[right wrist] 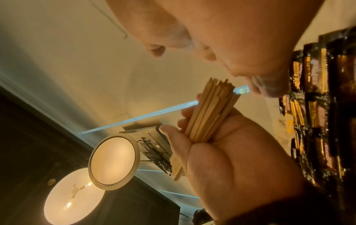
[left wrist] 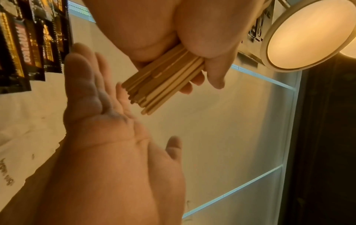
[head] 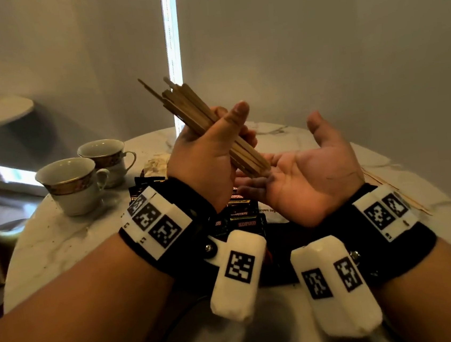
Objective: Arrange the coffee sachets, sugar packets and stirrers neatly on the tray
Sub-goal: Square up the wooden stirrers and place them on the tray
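Head view: the left hand is closed round a bundle of stirrers, held slanting above the table. Their lower ends touch the fingers of the right hand, which lies palm up with fingers spread flat. Black sachets lie on the table under both hands, and two cups stand to the left.

Left wrist view: the flat palm sits below the bundle's ends.

Right wrist view: fingers and thumb wrap the bundle, with sachets in rows alongside.

Two teacups, one bundle of stirrers, several dark coffee sachets, uncounted.
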The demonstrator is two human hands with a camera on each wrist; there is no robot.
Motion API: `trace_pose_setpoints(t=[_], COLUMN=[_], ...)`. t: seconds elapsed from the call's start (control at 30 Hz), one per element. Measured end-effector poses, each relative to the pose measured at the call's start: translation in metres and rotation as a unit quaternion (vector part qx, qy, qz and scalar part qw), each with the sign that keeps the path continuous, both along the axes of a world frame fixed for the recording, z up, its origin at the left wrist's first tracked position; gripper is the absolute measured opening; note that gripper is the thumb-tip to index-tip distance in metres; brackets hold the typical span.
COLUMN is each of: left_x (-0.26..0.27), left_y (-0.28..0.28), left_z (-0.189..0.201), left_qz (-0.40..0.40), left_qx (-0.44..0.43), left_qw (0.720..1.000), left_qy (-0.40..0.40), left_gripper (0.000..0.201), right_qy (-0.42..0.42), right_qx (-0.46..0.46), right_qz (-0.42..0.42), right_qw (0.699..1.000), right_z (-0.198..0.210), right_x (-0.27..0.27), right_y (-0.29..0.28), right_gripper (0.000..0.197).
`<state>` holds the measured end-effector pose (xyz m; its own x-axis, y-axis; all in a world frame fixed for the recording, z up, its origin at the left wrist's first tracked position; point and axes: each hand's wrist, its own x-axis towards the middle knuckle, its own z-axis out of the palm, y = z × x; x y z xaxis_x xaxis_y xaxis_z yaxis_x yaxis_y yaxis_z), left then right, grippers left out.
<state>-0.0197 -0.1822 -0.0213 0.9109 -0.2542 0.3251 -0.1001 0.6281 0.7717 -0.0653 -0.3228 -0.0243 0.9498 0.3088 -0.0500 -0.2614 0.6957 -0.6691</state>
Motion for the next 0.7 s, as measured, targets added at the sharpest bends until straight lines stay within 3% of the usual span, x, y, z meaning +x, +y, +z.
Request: trace_pose_setpoints(t=[0.13,0.2,0.27,0.37,0.43,0.53,0.57,0.63,0.7], left_x=[-0.005,-0.003,-0.002,-0.004,-0.008,-0.013,-0.014,-0.015,-0.016], left_y=[-0.007,-0.007,-0.002,0.007,0.010,0.009,0.008,0.005,0.004], left_z=[-0.003,-0.004,-0.003,0.001,0.004,0.005,0.004,0.002,0.004], left_qz=[-0.012,-0.012,-0.018,-0.053,-0.103,-0.181,-0.194,-0.190,-0.159], left_qx=[0.020,0.054,0.117,0.248,0.327,0.412,0.432,0.469,0.482], left_qw=[1.000,0.998,0.993,0.965,0.936,0.887,0.874,0.855,0.852], left_qy=[0.015,-0.003,-0.024,-0.059,-0.081,-0.101,-0.107,-0.117,-0.127], left_gripper=[0.019,0.020,0.019,0.017,0.015,0.008,0.010,0.020,0.018], right_qy=[-0.051,-0.038,-0.023,-0.077,-0.123,-0.175,-0.189,-0.222,-0.248], right_qx=[0.079,0.007,-0.126,-0.304,-0.363,-0.419,-0.458,-0.527,-0.541], right_qz=[0.033,0.007,-0.044,-0.168,-0.209,-0.183,-0.181,-0.187,-0.205], right_qw=[0.995,0.999,0.991,0.935,0.899,0.872,0.850,0.799,0.777], right_z=[0.002,0.001,0.003,0.011,0.016,0.016,0.015,0.016,0.017], right_x=[-0.009,-0.009,-0.004,-0.003,-0.007,-0.011,-0.012,-0.013,-0.014], right_y=[0.011,0.011,0.002,-0.012,-0.015,-0.010,-0.008,-0.005,-0.004], right_gripper=[0.105,0.098,0.095,0.087,0.071,0.056,0.054,0.034,0.014])
